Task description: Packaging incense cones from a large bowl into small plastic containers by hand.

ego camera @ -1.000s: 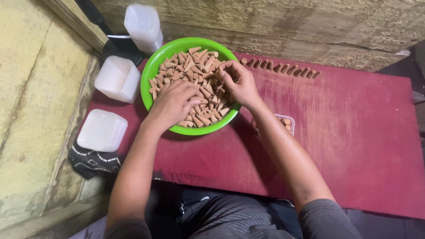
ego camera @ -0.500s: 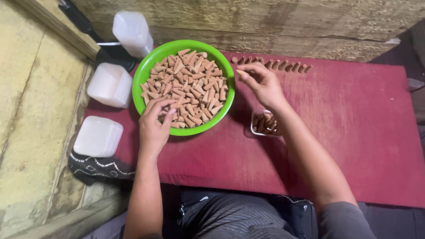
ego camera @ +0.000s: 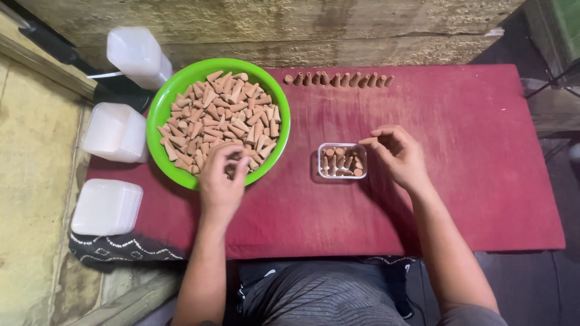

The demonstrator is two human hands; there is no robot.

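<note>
A bright green bowl heaped with small brown cones sits at the left of a red-covered table. My left hand rests on the bowl's near rim, fingers curled over the cones. Beside the bowl is a small clear plastic box holding several cones. My right hand hovers just right of the box and pinches one brown cone between thumb and fingertips. A row of several cones stands along the table's far edge.
Stacks of empty clear plastic boxes lie left of the table, another stack nearer me and one at the back. A rough wooden wall runs behind. My knees are under the table's near edge.
My right hand left the bowl and moved right and toward me to the small box, carrying a cone. My left hand drew back to the bowl's near rim. The camera view shifted.
</note>
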